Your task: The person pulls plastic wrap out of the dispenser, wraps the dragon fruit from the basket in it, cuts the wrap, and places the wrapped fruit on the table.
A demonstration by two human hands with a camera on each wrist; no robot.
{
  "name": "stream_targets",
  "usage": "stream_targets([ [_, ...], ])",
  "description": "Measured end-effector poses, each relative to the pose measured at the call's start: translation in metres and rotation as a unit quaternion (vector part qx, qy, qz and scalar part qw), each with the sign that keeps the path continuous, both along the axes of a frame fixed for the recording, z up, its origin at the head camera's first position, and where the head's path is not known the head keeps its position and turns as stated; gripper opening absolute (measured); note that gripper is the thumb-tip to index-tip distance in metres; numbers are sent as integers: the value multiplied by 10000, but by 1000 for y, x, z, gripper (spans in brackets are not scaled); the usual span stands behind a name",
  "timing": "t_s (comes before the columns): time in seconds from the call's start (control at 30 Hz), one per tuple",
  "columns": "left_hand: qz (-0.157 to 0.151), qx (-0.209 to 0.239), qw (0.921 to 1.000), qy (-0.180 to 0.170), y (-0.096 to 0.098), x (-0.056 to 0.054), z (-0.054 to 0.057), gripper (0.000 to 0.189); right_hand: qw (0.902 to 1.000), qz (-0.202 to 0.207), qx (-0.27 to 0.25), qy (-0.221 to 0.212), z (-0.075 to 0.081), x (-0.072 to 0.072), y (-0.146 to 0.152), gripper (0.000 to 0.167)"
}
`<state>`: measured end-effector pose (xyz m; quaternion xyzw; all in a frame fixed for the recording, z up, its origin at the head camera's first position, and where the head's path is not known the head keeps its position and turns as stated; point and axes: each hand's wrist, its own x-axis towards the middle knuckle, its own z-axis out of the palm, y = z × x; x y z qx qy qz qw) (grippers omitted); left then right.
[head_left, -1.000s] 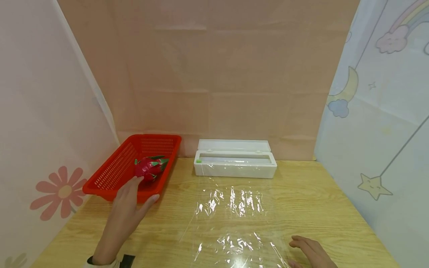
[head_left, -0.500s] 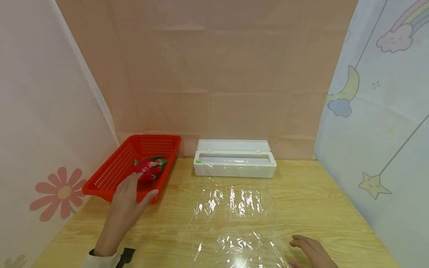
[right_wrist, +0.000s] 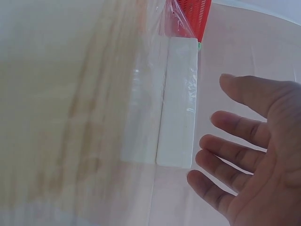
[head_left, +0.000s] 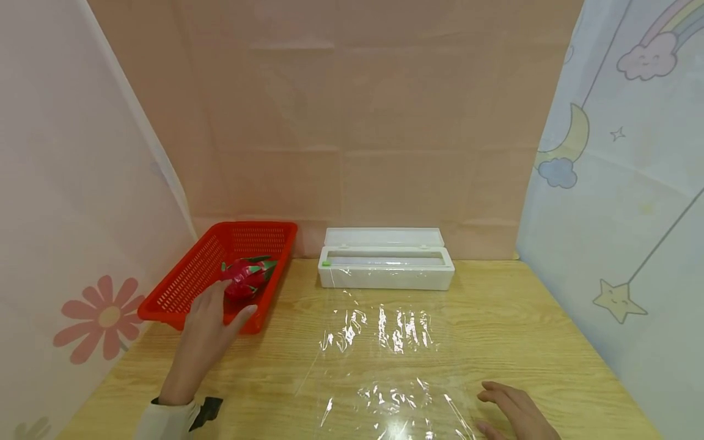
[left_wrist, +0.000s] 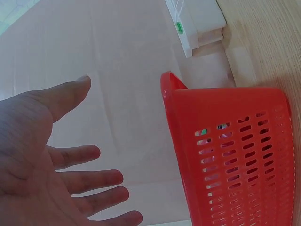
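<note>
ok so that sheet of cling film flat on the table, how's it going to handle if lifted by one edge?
Probably very floppy: the cling film lies flat on the table, wrinkled and glinting. Likely very light, so it may cling to skin or fold onto itself. The right hand rests open at its near corner; lifting one edge alone would likely let it bunch.

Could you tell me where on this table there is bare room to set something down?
Bare wood shows on the table to the right of the plastic wrap sheet, between the wrap dispenser box and the right hand. A smaller patch lies between the red basket and the sheet. It is crowded at the basket, where the left hand reaches the dragon fruit.
</note>
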<state>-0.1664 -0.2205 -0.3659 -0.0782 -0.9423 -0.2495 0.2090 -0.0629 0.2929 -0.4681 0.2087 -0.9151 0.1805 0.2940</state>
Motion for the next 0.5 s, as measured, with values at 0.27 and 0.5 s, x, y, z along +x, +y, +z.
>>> stream_targets([
  [0.27,34,81,9999,60,-7,-11,1,76,10000,-68,-42,41,5,2,-4,49],
  [0.5,17,93,9999,111,-12,-21,1,77,10000,-56,-41,71,4,1,-3,51],
])
